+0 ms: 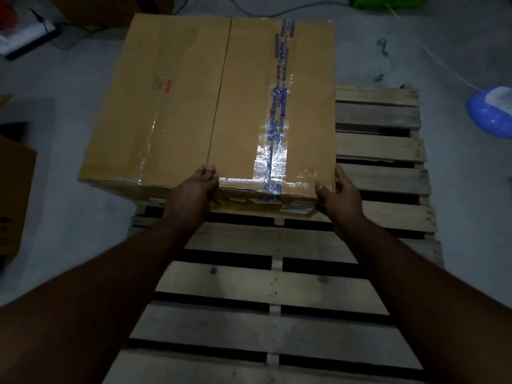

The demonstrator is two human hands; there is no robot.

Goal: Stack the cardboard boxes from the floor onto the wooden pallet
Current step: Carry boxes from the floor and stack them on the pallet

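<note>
Two brown cardboard boxes stand side by side on the far part of the wooden pallet (pixel 277 284). The right box (pixel 277 106) carries clear tape with blue print along its top. My left hand (pixel 198 187) grips its near left corner at the seam with the left box (pixel 163 106). My right hand (pixel 339 189) clasps its near right corner, thumb on the top. The left box overhangs the pallet's left edge.
Another cardboard box (pixel 13 195) stands on the floor at the left edge. A blue round object (pixel 490 112) lies on the floor at the right. Cables and a green bag (pixel 388 1) lie at the back. Bare pallet slats stretch toward me.
</note>
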